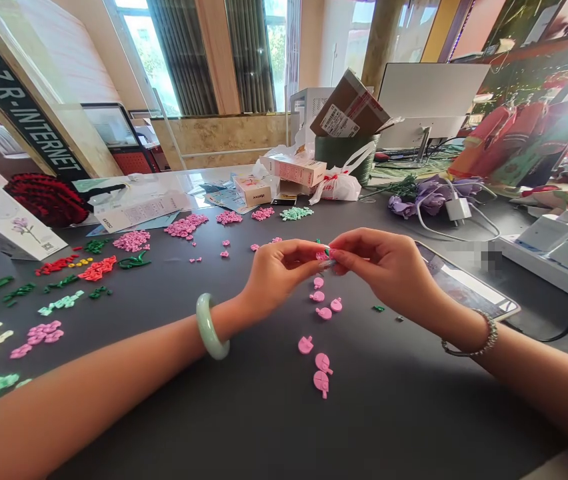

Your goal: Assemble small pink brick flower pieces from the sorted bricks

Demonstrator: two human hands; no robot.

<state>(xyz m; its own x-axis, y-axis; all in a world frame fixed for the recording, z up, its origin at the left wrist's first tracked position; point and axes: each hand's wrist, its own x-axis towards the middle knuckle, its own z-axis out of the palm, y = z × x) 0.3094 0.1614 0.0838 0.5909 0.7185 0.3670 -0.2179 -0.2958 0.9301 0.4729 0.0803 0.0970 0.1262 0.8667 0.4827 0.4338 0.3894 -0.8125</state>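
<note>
Over the middle of the dark table, my left hand (279,269) and my right hand (384,262) meet at the fingertips. Between them is a small pink plastic piece (321,255) with a bit of green beside it. Both hands pinch at it, and the fingers cover most of its shape. Just below the fingertips lie several loose round pink pieces (323,313). Nearer to me are more round pink pieces with short tabs (321,381). A tiny green piece (379,309) rests under my right hand.
Piles of pink pieces (185,226), red pieces (98,269) and pale green pieces (297,213) spread across the left and back. A white box (9,213) stands at left. On the right lie a phone (464,280), a power strip (554,267) and a white charger (458,209) with its cable.
</note>
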